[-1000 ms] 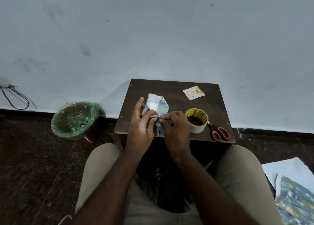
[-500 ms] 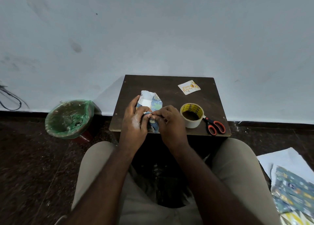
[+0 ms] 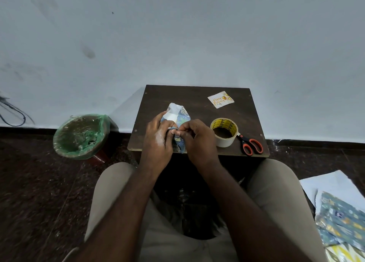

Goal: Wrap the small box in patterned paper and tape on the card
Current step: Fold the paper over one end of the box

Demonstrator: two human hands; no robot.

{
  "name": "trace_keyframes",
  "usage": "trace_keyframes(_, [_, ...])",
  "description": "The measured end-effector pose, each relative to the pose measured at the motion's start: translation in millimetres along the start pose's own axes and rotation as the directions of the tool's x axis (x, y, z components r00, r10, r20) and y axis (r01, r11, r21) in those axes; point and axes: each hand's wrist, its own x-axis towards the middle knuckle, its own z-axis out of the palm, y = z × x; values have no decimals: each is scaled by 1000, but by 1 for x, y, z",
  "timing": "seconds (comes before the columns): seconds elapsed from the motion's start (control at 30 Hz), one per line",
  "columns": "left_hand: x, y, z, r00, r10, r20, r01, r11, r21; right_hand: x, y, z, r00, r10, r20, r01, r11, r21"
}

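The small box, wrapped in blue patterned paper (image 3: 178, 117), lies near the front left of the dark wooden table (image 3: 197, 97). Its far end shows open, white-backed flaps. My left hand (image 3: 158, 139) grips the box from the left. Pressed against it from the right, my right hand (image 3: 197, 139) pinches the paper seam, fingertips meeting those of the left hand. The white birthday card (image 3: 220, 99) lies at the table's back right, apart from the box.
A roll of tape (image 3: 224, 132) stands just right of my right hand, with orange-handled scissors (image 3: 249, 144) beside it at the table's front right. A green-lined bin (image 3: 82, 136) sits on the floor left. Spare patterned sheets (image 3: 341, 220) lie on the floor right.
Both hands have stayed on the box, shifting their fingers along the seam. My left fingers have curled down closer onto the paper. The camera view drifted slightly.
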Motion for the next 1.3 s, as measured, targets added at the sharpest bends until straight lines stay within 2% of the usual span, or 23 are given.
trace_keyframes(0.23, [0,1,0,1000,-25,4,25,1000,-18,-2,-2,0,999,-31,16,31,999,-18])
trace_keyframes(0.33, [-1,1,0,1000,-27,-12,26,999,-23,-3,-1,2,1000,-2,13,2,1000,26])
trace_keyframes(0.57, [-1,-1,2,999,-32,-19,31,999,-41,0,1,5,999,-36,14,34,994,102])
trace_keyframes(0.7, [-2,-2,2,996,-42,-75,35,995,-94,4,-1,8,997,-15,73,10,997,73])
trace_keyframes(0.9, [-3,-3,3,986,-119,-117,88,965,-247,2,-4,6,998,2,66,-8,996,92])
trace_keyframes(1.13, [-2,4,0,973,-163,-164,123,965,-230,3,-7,11,998,12,68,-16,998,60])
trace_keyframes(1.3, [-4,3,1,980,-75,-184,47,988,-150,5,-8,9,994,-45,97,44,999,19])
